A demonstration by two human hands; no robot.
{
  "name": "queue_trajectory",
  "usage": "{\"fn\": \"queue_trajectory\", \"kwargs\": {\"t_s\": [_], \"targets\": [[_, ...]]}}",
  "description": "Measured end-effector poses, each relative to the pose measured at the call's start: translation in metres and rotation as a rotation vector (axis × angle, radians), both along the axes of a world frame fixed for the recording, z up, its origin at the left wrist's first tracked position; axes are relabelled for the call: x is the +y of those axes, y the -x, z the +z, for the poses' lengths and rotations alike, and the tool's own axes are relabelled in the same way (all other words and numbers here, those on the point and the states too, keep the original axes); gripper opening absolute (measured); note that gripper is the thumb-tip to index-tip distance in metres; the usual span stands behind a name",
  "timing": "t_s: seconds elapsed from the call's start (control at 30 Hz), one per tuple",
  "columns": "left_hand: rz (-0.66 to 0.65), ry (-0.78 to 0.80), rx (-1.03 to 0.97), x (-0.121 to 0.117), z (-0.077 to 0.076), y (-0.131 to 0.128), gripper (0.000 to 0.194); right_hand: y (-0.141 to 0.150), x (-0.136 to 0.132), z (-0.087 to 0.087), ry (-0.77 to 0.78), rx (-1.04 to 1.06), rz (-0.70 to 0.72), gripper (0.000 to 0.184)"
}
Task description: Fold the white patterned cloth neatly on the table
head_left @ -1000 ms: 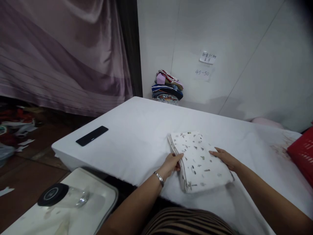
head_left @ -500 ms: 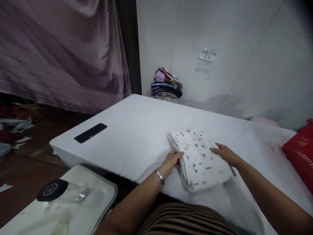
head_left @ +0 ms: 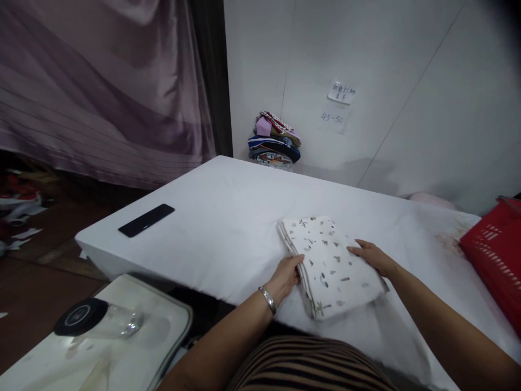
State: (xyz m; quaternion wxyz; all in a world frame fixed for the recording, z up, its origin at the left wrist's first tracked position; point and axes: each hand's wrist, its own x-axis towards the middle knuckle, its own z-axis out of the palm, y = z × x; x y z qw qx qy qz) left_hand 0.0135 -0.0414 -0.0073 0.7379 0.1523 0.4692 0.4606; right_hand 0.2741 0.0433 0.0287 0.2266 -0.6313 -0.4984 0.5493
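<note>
A folded white cloth (head_left: 329,266) with small grey and green printed motifs lies at the near side of the white-covered table (head_left: 228,212), several layers showing along its left edge. My left hand (head_left: 290,274), a silver bracelet at its wrist, grips that left edge with the thumb on top and the other fingers partly hidden beneath. At the cloth's right edge, my right hand (head_left: 372,256) is closed over the border, thumb and forefinger on the upper face and the remaining fingers out of sight.
A dark phone-like slab (head_left: 147,220) lies at the table's left. Folded clothes (head_left: 274,141) are stacked by the wall. A red plastic basket (head_left: 494,244) stands at right. Lower left, a clear bottle with a black lid (head_left: 81,316) lies on a white surface (head_left: 134,361).
My view has shifted slightly to the right, so the background sits a little further left. Both hands keep their hold on the cloth, which has hardly moved.
</note>
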Motion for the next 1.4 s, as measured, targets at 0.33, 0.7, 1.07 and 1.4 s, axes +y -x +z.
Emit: {"fn": "queue_trajectory", "kwargs": {"t_s": [0.33,0.7,1.07,1.4], "targets": [[-0.067,-0.010,0.050,0.008,0.002,0.014,0.039,-0.003,0.000,-0.005,-0.039,0.030,0.006,0.040],[-0.033,-0.137,0.283,0.019,0.019,0.012,0.023,0.000,0.002,-0.007,-0.224,-0.231,-0.069,0.051],[-0.002,-0.087,0.522,0.048,0.004,0.052,0.021,0.015,-0.015,-0.028,-0.112,-0.153,-0.040,0.081],[-0.010,-0.164,0.382,0.035,-0.003,0.031,0.037,0.005,-0.001,-0.025,-0.286,-0.183,-0.128,0.076]]}}
